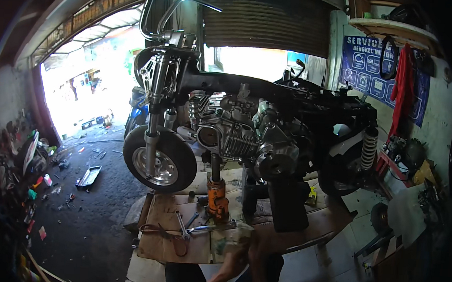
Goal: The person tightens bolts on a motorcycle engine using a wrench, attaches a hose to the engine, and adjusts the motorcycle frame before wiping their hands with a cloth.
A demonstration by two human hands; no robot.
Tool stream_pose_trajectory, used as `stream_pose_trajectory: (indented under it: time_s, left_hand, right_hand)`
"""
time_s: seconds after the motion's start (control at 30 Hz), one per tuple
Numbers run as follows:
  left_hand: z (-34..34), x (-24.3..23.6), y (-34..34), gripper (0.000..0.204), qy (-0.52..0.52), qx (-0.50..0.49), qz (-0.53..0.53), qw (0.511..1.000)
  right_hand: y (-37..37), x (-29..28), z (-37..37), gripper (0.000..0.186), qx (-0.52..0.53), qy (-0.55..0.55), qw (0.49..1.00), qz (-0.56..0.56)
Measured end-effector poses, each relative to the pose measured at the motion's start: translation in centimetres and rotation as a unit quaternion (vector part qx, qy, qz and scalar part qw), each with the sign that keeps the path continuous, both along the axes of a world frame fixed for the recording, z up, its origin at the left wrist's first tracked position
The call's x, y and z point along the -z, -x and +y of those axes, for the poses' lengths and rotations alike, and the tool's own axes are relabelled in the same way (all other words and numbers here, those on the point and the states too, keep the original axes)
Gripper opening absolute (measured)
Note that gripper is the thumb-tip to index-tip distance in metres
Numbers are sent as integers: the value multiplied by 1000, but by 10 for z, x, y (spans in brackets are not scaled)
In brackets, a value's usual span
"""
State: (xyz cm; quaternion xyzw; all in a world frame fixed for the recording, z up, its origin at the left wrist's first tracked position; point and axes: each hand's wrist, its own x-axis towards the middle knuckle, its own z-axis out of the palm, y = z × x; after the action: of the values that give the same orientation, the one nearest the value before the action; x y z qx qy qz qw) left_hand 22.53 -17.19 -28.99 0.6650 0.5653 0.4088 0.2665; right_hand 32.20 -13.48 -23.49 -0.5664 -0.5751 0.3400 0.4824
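Observation:
Low in the head view, my left hand (234, 260) and my right hand (255, 249) are close together, closed around a pale, stained, crumpled cloth or paper (235, 237) at the front of a cardboard-covered platform (169, 248). Its exact kind is blurred. Several wrenches (182, 225) lie just left of it, beside a looped brown strap (165, 231). Behind them an orange jack (216, 202) stands under the engine (236, 136) of a stripped motorcycle (214, 81) with a black frame, front wheel and rear spring shock.
An open doorway (86, 82) is at left, with scattered parts and a silver tray (88, 177) on the dark floor. A cluttered pile (15, 171) lines the left wall. At right are a poster (362, 71), a hanging red cloth (403, 99) and stored parts (412, 153).

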Motion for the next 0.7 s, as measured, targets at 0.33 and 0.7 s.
stream_pose_trajectory:
  time_s: [0.33,0.7]
  left_hand:
    - [14,-7,13,57,-71,-26,67,995]
    - [23,1,10,57,-10,-64,103,993]
  right_hand:
    - [-9,17,30,38,-27,-294,901,-318]
    - [0,63,48,37,-16,-197,899,-392]
